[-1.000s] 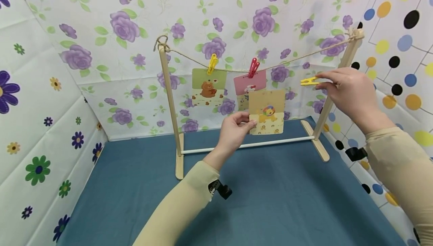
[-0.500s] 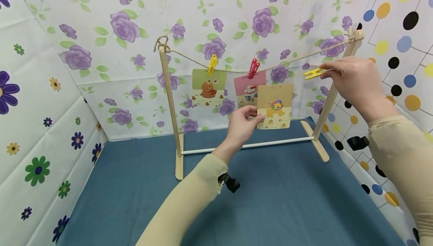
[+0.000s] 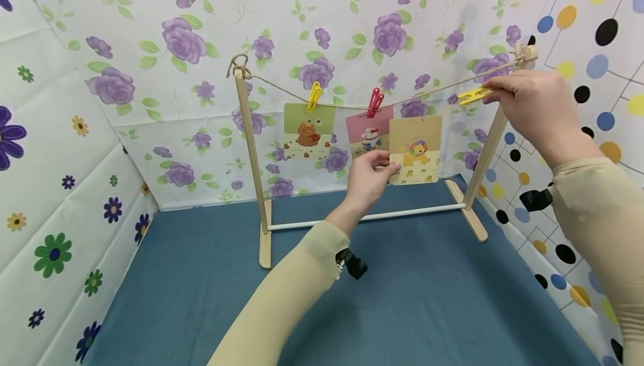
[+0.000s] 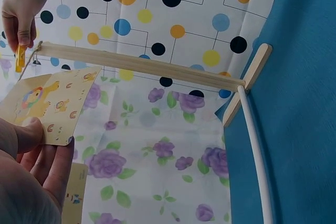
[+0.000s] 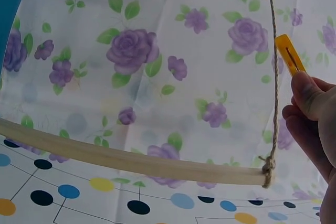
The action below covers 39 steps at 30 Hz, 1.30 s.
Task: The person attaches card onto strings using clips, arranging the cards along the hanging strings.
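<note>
My left hand (image 3: pixel 369 179) pinches a tan card with a lion picture (image 3: pixel 415 148) by its lower left edge, below the twine line (image 3: pixel 437 91). In the left wrist view the thumb lies on the front of the lion card (image 4: pixel 58 95), fingers behind it. Up near the right post, my right hand (image 3: pixel 535 112) pinches a yellow clothespin (image 3: pixel 473 96) by its end, its tip toward the line. A green bear card (image 3: pixel 309 131) hangs from the twine by another yellow clothespin (image 3: pixel 314 96). A pink card (image 3: pixel 369 131) hangs by a red clothespin (image 3: pixel 375 102), partly behind the lion card.
Two wooden posts, left (image 3: pixel 250 148) and right (image 3: pixel 485 165), hold the twine. A white rod (image 3: pixel 402 213) joins their feet low over the blue cloth (image 3: pixel 427 288). Flowered sheeting (image 3: pixel 201 103) stands behind, dotted sheeting (image 3: pixel 598 98) at the right.
My left hand has carried the lion card up and to the right, toward the line. My right hand has risen slightly with the yellow clothespin. The hanging cards stay in place.
</note>
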Tool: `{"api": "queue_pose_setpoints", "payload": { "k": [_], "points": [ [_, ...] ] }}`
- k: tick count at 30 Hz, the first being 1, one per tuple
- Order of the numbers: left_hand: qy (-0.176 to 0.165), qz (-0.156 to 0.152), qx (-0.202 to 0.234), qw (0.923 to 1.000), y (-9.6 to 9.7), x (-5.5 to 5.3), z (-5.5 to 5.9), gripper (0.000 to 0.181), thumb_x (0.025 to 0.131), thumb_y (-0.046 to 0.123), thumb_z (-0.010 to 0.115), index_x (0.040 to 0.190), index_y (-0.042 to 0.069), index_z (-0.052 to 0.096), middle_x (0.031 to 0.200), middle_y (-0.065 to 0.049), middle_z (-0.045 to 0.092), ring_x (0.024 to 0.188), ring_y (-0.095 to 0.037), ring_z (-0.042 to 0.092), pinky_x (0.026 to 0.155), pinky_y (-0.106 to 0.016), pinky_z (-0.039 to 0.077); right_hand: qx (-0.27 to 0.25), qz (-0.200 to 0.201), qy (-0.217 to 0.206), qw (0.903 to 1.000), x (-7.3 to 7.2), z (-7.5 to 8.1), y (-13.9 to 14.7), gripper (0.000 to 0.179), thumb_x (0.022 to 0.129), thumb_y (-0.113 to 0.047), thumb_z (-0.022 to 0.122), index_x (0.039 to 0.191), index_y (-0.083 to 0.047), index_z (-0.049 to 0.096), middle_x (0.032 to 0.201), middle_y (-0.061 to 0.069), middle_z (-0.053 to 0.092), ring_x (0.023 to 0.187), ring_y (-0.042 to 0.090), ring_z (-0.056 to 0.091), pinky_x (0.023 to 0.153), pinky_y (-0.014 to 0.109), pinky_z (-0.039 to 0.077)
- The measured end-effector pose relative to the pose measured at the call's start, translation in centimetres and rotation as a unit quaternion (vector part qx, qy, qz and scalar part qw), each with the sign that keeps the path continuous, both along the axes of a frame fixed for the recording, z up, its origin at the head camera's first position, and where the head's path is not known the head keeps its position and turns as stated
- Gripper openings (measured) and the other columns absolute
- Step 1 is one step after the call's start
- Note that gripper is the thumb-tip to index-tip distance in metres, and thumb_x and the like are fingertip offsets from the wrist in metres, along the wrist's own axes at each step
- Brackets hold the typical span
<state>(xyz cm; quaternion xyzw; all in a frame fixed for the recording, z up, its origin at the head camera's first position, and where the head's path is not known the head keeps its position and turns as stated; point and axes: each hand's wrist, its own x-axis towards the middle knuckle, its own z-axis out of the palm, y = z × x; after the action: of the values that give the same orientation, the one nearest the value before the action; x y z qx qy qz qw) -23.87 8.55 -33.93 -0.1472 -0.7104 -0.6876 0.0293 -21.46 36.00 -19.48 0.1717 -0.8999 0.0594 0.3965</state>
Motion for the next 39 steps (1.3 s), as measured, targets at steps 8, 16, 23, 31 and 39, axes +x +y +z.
{"api": "queue_pose_setpoints", "payload": {
  "k": [8, 16, 23, 31, 39],
  "points": [
    [0.003, 0.006, -0.003, 1.0000, 1.1, -0.2, 0.2, 0.029, 0.099, 0.010, 0.079, 0.126, 0.002, 0.076, 0.098, -0.002, 0.076, 0.087, -0.012, 0.074, 0.074, -0.029, 0.059, 0.008, -0.014, -0.004, 0.9999, -0.1, 0.7, 0.3, 0.018, 0.097, 0.004, 0.076, 0.114, 0.004, 0.080, 0.109, 0.024, 0.077, 0.100, 0.046, 0.074, 0.077, 0.049, 0.056],
    [-0.010, 0.016, 0.004, 0.9998, 2.4, -0.4, 0.6, 0.030, 0.099, 0.011, 0.079, 0.128, 0.003, 0.075, 0.101, -0.003, 0.076, 0.092, -0.015, 0.077, 0.081, -0.032, 0.061, 0.011, -0.014, -0.009, 0.9998, -0.6, 1.5, 0.3, 0.018, 0.098, -0.002, 0.078, 0.114, 0.005, 0.080, 0.110, 0.024, 0.077, 0.100, 0.044, 0.073, 0.083, 0.057, 0.057],
    [0.004, 0.020, 0.000, 0.9998, 3.4, -0.7, 1.4, 0.028, 0.099, 0.014, 0.080, 0.125, 0.005, 0.077, 0.099, 0.000, 0.077, 0.085, -0.009, 0.074, 0.075, -0.028, 0.061, 0.029, -0.030, -0.032, 0.9986, -0.8, 2.5, -0.2, 0.022, 0.100, -0.008, 0.077, 0.118, 0.006, 0.078, 0.114, 0.025, 0.076, 0.100, 0.044, 0.068, 0.082, 0.055, 0.054],
    [0.009, 0.022, -0.011, 0.9996, 4.8, -0.6, 2.1, 0.027, 0.099, 0.015, 0.080, 0.124, 0.006, 0.077, 0.098, 0.000, 0.078, 0.085, -0.008, 0.073, 0.072, -0.024, 0.058, 0.045, -0.053, -0.084, 0.9941, -1.4, 4.0, -0.9, 0.025, 0.103, -0.010, 0.074, 0.122, 0.006, 0.076, 0.118, 0.028, 0.074, 0.105, 0.048, 0.069, 0.085, 0.059, 0.056],
    [-0.011, 0.026, -0.007, 0.9996, 5.9, -0.7, 2.6, 0.030, 0.099, 0.015, 0.080, 0.128, 0.007, 0.076, 0.100, 0.002, 0.077, 0.085, -0.006, 0.072, 0.072, -0.023, 0.057, 0.057, -0.067, -0.112, 0.9899, -1.7, 4.8, -1.2, 0.029, 0.104, -0.009, 0.073, 0.127, 0.009, 0.072, 0.121, 0.030, 0.072, 0.106, 0.049, 0.067, 0.091, 0.060, 0.055]
  ]
}}
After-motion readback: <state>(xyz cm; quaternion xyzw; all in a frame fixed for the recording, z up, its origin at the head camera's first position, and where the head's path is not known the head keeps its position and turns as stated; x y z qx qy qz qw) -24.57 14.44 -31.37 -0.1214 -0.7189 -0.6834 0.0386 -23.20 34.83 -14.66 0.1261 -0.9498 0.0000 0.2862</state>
